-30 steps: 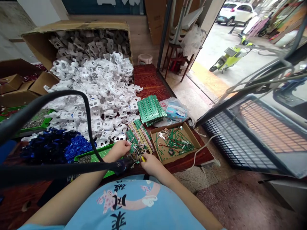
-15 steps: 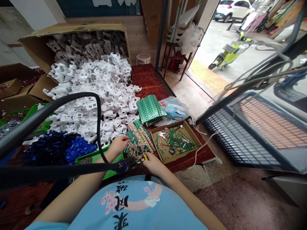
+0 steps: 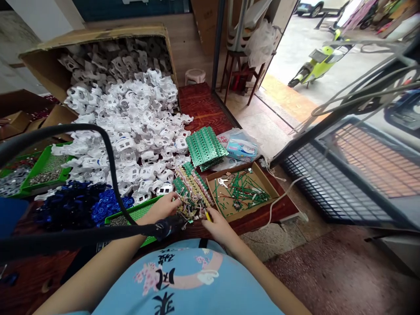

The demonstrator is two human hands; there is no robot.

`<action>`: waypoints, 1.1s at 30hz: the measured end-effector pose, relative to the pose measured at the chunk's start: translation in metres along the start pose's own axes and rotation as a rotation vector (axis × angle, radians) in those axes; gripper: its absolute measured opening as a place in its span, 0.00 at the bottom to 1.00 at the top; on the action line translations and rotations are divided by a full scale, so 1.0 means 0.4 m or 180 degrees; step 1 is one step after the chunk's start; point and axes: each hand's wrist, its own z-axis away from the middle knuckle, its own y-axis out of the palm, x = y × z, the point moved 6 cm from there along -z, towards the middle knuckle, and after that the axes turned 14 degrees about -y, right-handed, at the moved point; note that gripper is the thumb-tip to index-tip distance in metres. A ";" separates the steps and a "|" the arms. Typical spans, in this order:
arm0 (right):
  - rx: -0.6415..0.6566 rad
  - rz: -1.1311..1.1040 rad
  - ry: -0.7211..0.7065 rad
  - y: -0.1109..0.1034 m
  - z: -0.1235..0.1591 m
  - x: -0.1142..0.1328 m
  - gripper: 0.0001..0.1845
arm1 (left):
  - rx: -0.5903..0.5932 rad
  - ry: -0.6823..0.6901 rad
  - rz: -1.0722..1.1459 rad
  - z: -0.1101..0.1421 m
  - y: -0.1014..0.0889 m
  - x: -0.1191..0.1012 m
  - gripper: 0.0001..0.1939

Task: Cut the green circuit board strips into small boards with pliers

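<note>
My left hand [image 3: 164, 208] is at the near left side of a jumble of small circuit boards with wires [image 3: 189, 209], its fingertips closed together. What they pinch is too small to make out. Opposite it, my right hand [image 3: 217, 225] grips a tool with a yellow handle [image 3: 208, 215]; the tool's working end is lost among the wires. Just beyond both hands lie rows of green and tan circuit boards [image 3: 196, 181]. A stack of green circuit board panels [image 3: 206, 146] rests farther back.
A shallow cardboard tray [image 3: 243, 215] holds green wires and keys. White plastic shells [image 3: 131, 127] spill from a large carton [image 3: 95, 33]. Blue parts [image 3: 110, 205] and a green basket [image 3: 142, 210] are at left. A black bent arm [image 3: 113, 175] crosses in front. A tissue pack [image 3: 242, 150] lies behind.
My right hand has moved slightly to the right with the yellow-handled tool. My left hand has shifted slightly right and down, still beside the boards. The camera view has tilted a little.
</note>
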 end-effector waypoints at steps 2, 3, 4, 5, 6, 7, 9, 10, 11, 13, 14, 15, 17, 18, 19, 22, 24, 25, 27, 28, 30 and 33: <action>-0.0035 -0.0010 0.0018 0.002 0.006 -0.010 0.20 | 0.0099 0.0349 -0.0303 0.001 0.008 -0.016 0.13; -0.0037 -0.0028 0.0025 0.003 0.009 -0.012 0.20 | 0.0165 0.0520 -0.0522 0.000 0.016 -0.023 0.13; -0.0036 -0.0059 0.0020 0.004 0.011 -0.013 0.20 | 0.0216 0.0676 -0.0746 -0.001 0.024 -0.029 0.13; -0.0040 -0.0097 0.0003 0.005 0.013 -0.012 0.20 | 0.0263 0.0805 -0.0939 -0.003 0.031 -0.034 0.13; -0.0042 -0.0135 -0.0024 0.006 0.014 -0.010 0.20 | 0.0301 0.0877 -0.1044 -0.006 0.036 -0.038 0.13; -0.0048 -0.0171 -0.0055 0.006 0.015 -0.009 0.21 | 0.0333 0.0869 -0.1015 -0.010 0.036 -0.040 0.13; -0.0043 -0.0228 -0.0095 0.005 0.016 -0.009 0.21 | 0.0402 0.0686 -0.0626 -0.022 0.024 -0.042 0.13; -0.0039 -0.0258 -0.0077 0.005 0.016 -0.011 0.21 | 0.0422 0.0587 -0.0400 -0.027 0.014 -0.044 0.13; -0.0030 -0.0302 -0.0036 0.003 0.016 -0.015 0.21 | 0.0436 0.0448 -0.0171 -0.034 0.001 -0.044 0.13; 0.0001 -0.0456 0.0084 0.000 0.015 -0.022 0.20 | 0.0499 -0.0080 0.0361 -0.048 -0.028 -0.036 0.13; 0.0023 -0.0566 0.0135 -0.002 0.014 -0.022 0.19 | 0.0558 -0.0456 0.0702 -0.054 -0.042 -0.028 0.13; 0.0048 -0.0689 0.0168 -0.005 0.012 -0.018 0.18 | 0.0638 -0.0869 0.1126 -0.057 -0.054 -0.017 0.14; 0.0134 -0.1003 0.0203 -0.010 0.006 0.001 0.17 | 0.0881 -0.1603 0.2156 -0.056 -0.067 -0.003 0.14; 0.0211 -0.1203 0.0230 -0.010 0.004 0.013 0.17 | 0.1023 -0.1790 0.2613 -0.053 -0.071 -0.005 0.15; 0.0312 -0.1422 0.0273 -0.008 0.001 0.026 0.17 | 0.1167 -0.1886 0.3009 -0.051 -0.074 -0.010 0.16; 0.0624 -0.1923 0.0430 0.004 -0.005 0.057 0.16 | 0.1488 -0.1986 0.3701 -0.041 -0.078 -0.028 0.16; 0.0739 -0.1984 0.0445 0.009 -0.011 0.068 0.16 | 0.1549 -0.2025 0.3805 -0.033 -0.078 -0.037 0.16; 0.0771 -0.1977 0.0452 0.011 -0.014 0.070 0.17 | 0.1558 -0.2042 0.3791 -0.029 -0.078 -0.041 0.15; 0.0813 -0.1966 0.0518 0.015 -0.019 0.069 0.17 | 0.1543 -0.2044 0.3711 -0.023 -0.078 -0.051 0.15; 0.0819 -0.1965 0.0573 0.016 -0.020 0.067 0.18 | 0.1518 -0.2037 0.3664 -0.021 -0.079 -0.056 0.14; 0.0830 -0.1953 0.0654 0.018 -0.021 0.065 0.18 | 0.1470 -0.2017 0.3572 -0.019 -0.081 -0.063 0.14; 0.0818 -0.1952 0.0725 0.020 -0.021 0.067 0.17 | 0.1459 -0.1992 0.3471 -0.018 -0.079 -0.063 0.12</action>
